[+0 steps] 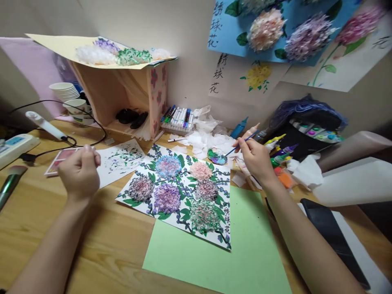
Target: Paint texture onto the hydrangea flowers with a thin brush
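Observation:
My right hand (255,157) grips a thin blue paintbrush (235,148), its tip at a small palette (218,157) smeared with green, blue and purple paint. My left hand (80,173) is closed in a fist above the table, near a paint-spotted white paper (121,160); nothing shows in it. Between my hands lies a flower picture (183,222) with raised textured blooms in blue, purple, peach, grey and green, painted leaves and dark stems. It rests partly on a light green sheet (245,245).
A cardboard box (113,102) stands at the back left beside stacked paper cups (64,92). Markers (179,117), crumpled tissues (199,143) and paint tubes (280,155) line the back. A large makeup brush (12,183) lies far left, a black device (333,241) at right.

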`<state>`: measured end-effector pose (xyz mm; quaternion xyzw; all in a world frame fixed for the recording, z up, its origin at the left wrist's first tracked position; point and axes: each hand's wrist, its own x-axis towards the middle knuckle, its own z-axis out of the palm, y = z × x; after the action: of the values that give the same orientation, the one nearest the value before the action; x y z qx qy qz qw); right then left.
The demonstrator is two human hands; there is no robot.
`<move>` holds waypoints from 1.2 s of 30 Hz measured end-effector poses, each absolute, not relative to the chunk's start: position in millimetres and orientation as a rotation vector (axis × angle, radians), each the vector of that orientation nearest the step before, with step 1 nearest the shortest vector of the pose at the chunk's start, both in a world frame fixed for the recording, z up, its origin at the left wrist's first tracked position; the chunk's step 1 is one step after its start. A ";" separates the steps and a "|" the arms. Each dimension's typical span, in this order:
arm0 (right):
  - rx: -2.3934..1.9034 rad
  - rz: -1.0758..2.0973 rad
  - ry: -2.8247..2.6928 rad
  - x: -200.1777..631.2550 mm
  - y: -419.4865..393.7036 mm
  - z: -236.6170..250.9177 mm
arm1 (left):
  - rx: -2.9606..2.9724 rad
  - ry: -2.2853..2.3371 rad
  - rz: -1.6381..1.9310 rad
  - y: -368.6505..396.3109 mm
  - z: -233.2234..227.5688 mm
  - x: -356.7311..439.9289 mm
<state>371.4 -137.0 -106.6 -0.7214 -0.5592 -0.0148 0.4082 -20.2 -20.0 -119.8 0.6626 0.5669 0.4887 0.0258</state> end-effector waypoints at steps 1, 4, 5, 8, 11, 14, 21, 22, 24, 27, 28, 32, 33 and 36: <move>-1.848 -0.031 -1.412 371.7 -137.0 -107.3 | 2.056 1.690 1.538 -20.5 -119.5 -20.3; -1.912 -0.022 -1.392 373.7 -136.1 -111.4 | 2.072 1.595 1.493 -24.2 -116.8 -18.2; -1.923 -0.017 -1.386 374.3 -135.7 -112.6 | 2.068 1.588 1.467 -25.5 -115.7 -17.1; -1.949 0.014 -1.383 374.5 -135.6 -113.6 | 2.038 1.563 1.520 -27.5 -113.7 -13.8; -1.965 0.007 -1.360 373.1 -136.8 -110.8 | 2.014 1.554 1.620 -26.9 -113.6 -12.5; -1.968 0.006 -1.349 372.9 -137.9 -108.1 | 2.005 1.561 1.628 -26.0 -114.2 -13.0; -1.939 0.046 -1.389 379.5 -141.5 -99.4 | 1.978 1.580 1.585 -24.4 -113.9 -15.4; -1.906 0.026 -1.381 376.1 -142.8 -95.7 | 1.963 1.582 1.558 -23.8 -113.3 -16.4; -1.807 -0.004 -1.362 361.2 -146.5 -86.3 | 1.934 1.591 1.451 -22.1 -112.2 -19.3; -1.680 0.058 -1.349 319.6 -154.7 -69.6 | 1.949 1.691 1.146 -18.4 -112.9 -24.8; -1.649 0.086 -1.396 302.3 -158.0 -64.6 | 1.954 1.721 0.995 -17.1 -114.0 -26.5; -1.469 0.206 -1.865 232.9 -168.2 -55.0 | 1.971 1.720 0.618 -14.6 -120.9 -30.9; -1.395 0.264 -1.972 218.1 -169.0 -56.0 | 1.972 1.712 0.571 -14.8 -122.6 -31.3; -1.198 0.340 -2.196 185.3 -166.5 -65.5 | 1.979 1.669 0.439 -17.1 -125.8 -31.5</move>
<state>185.3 -166.5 -65.5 -0.4523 -0.8287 0.1285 0.3037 -31.5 -17.1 -125.8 0.7287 0.6145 0.1618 0.2553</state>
